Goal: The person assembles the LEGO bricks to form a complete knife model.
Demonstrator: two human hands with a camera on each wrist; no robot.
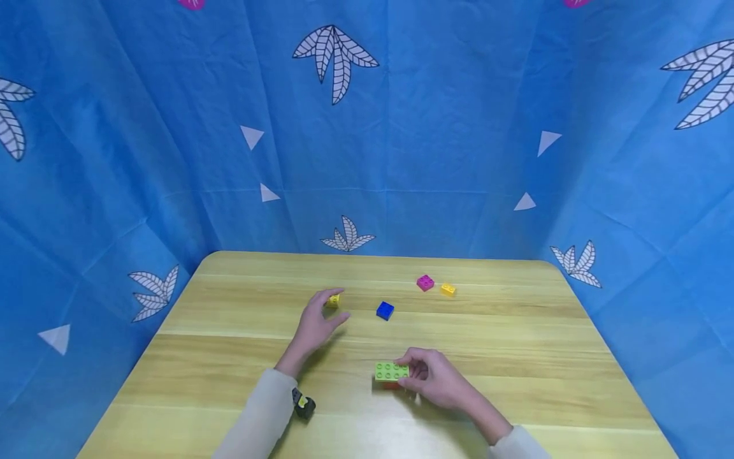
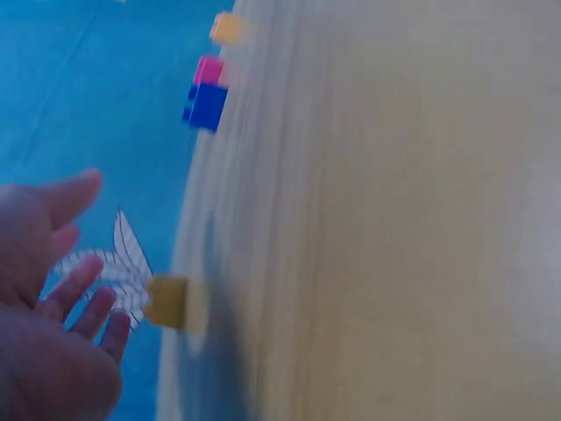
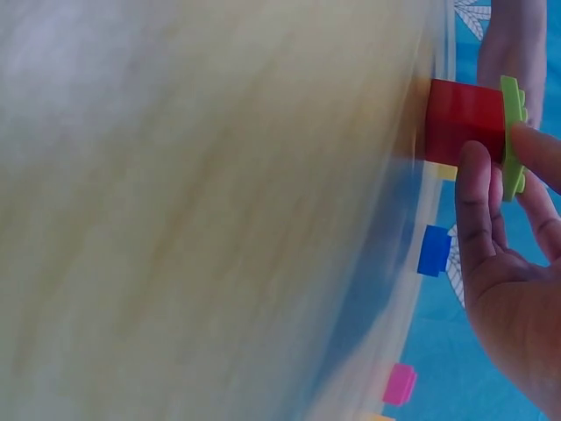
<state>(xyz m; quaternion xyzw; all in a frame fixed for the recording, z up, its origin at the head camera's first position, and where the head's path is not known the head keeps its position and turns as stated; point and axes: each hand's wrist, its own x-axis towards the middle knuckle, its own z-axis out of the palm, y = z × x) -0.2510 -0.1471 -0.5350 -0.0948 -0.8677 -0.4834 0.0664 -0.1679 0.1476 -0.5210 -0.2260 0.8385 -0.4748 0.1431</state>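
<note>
My right hand pinches a thin lime-green toy brick with studs on top. Beneath it sits a red brick, and the green one overhangs it. One fingertip in the right wrist view lies against the red side. My left hand reaches over the table with fingers and thumb spread apart. Between them, close to the fingertips, is a yellow brick; the left wrist view shows this yellow brick beyond the fingers, apart from them.
A blue brick lies near the table's middle. Farther back are a magenta brick and an orange-yellow brick. A blue patterned cloth hangs behind and beside the wooden table. A black strap device is on the left wrist.
</note>
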